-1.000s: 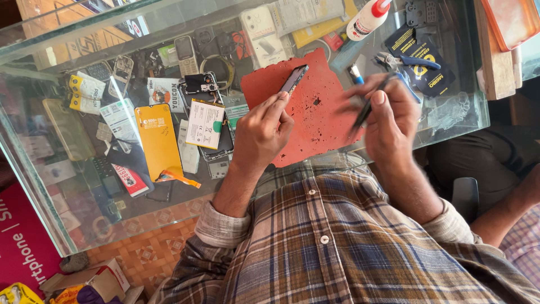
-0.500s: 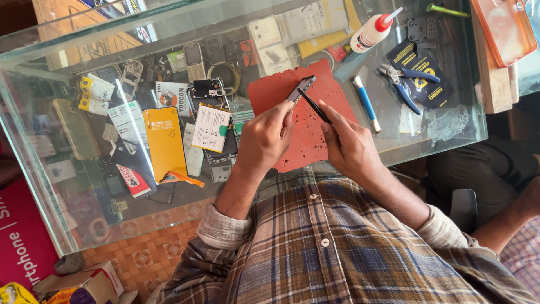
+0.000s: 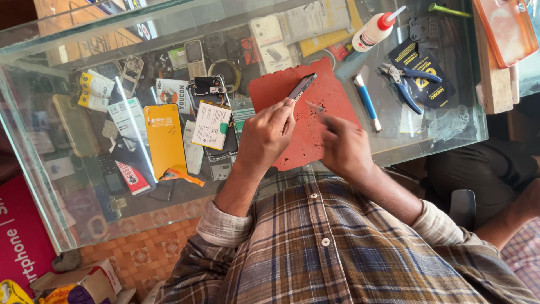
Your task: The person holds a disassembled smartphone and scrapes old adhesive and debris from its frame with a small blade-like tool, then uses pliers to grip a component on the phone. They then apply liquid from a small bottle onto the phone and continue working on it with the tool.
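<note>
My left hand is closed around a slim dark flat phone part, pinching its lower end between thumb and fingers so that it slants up and away over the red rubber work mat on the glass counter top. My right hand is closed on a thin metal pointed tool, whose tip lies over the mat just beside the part; whether the tip touches it I cannot tell. To the right of the mat lies a blue-handled stick tool, and beyond it a pair of blue-handled pliers rests on a black flat packet with yellow print. A white squeeze bottle with a red nozzle lies tilted near the mat's far corner. At the right edge stands an orange translucent plastic tray. Under the glass to the left I see a yellow rectangular phone back cover, a white rectangular battery with a printed label just beside it, small yellow-and-white packets farther left, and a red-and-white small card below them. A red sign with white lettering stands on the floor at the lower left, near an open brown cardboard box.
</note>
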